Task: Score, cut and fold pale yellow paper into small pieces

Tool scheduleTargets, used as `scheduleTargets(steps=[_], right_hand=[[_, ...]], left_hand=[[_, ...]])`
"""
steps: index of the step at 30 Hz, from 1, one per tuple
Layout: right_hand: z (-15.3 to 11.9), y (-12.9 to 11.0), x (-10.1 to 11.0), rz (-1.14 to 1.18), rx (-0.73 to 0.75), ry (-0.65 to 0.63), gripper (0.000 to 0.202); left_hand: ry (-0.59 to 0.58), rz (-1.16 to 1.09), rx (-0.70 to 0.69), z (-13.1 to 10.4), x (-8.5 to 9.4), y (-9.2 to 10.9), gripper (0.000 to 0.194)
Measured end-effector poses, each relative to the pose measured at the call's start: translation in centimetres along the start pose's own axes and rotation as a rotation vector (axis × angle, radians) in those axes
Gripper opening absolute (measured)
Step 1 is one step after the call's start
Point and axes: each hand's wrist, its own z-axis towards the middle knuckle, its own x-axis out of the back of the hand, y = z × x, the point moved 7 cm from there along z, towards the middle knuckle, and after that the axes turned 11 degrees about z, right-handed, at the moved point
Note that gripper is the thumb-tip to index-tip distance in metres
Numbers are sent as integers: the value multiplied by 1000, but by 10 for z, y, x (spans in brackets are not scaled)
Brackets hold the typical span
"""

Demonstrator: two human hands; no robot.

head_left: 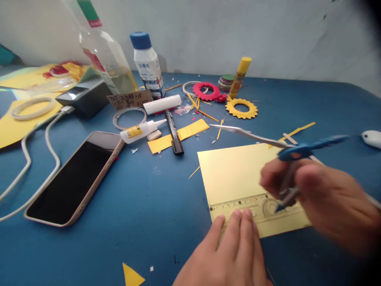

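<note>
My left hand point(230, 254) lies flat, its fingertips pressing on a clear ruler point(256, 207). The ruler rests along the lower part of a yellow paper sheet point(232, 167). Over the right side of the sheet, my right hand point(321, 194) is closed around a blurred metal and blue tool point(297, 151), which looks like a compass. One long arm of the tool points left, and its other leg comes down toward the ruler. Whether the lower tip touches the ruler cannot be made out.
A phone point(77, 178) with a white cable lies at left. Behind are a glue bottle point(138, 132), a black marker point(174, 135), a yellow strip point(193, 129), a large bottle point(110, 59), a white bottle point(149, 67), a glue stick point(239, 77) and paper rings point(241, 108).
</note>
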Motion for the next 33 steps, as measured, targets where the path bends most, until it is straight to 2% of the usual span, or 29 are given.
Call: scheduleTargets(steps=[2, 3, 5, 8, 14, 24, 33], right_hand=[[9, 4, -30, 240, -91, -123, 38], [14, 5, -40, 334, -115, -143, 36], [20, 11, -55, 386, -176, -177, 29], [23, 20, -65, 363, -233, -235, 21], [21, 20, -68, 310, -205, -319, 18], [21, 18, -69, 244, -171, -330, 21], [22, 3, -66, -17, 53, -315, 22]], left_hand=[[0, -2, -22, 0, -1, 0, 41], [-1, -1, -23, 0, -1, 1, 41], [4, 4, -24, 0, -2, 1, 40], [10, 9, -23, 0, 0, 1, 39], [-2, 2, -24, 1, 1, 0, 37], [10, -25, -20, 1, 0, 0, 35], [24, -57, -15, 1, -1, 0, 35]])
